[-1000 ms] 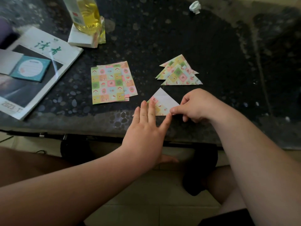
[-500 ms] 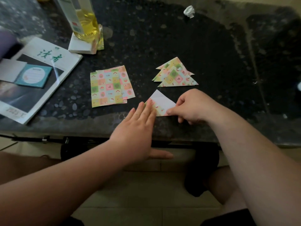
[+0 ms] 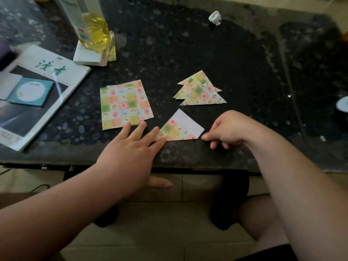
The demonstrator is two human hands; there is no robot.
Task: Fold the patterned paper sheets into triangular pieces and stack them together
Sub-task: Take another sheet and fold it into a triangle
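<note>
On the dark speckled tabletop (image 3: 188, 53), a half-folded patterned triangle (image 3: 180, 127) lies flat near the front edge. The left hand (image 3: 130, 157) spreads straight fingers, touching the triangle's left corner and the near edge of the flat patterned sheets (image 3: 120, 106) just beside it. The right hand (image 3: 229, 129), fingers curled, sets a fingertip at the triangle's right corner. Finished triangles (image 3: 200, 91) are stacked behind. A magazine (image 3: 47, 72) and oil bottle (image 3: 92, 29) occupy the left rear corner; crumpled paper (image 3: 215, 17) sits near the rear edge.

matt patterned paper sheets (image 3: 124, 106), glossy speckled stone table (image 3: 188, 49)
</note>
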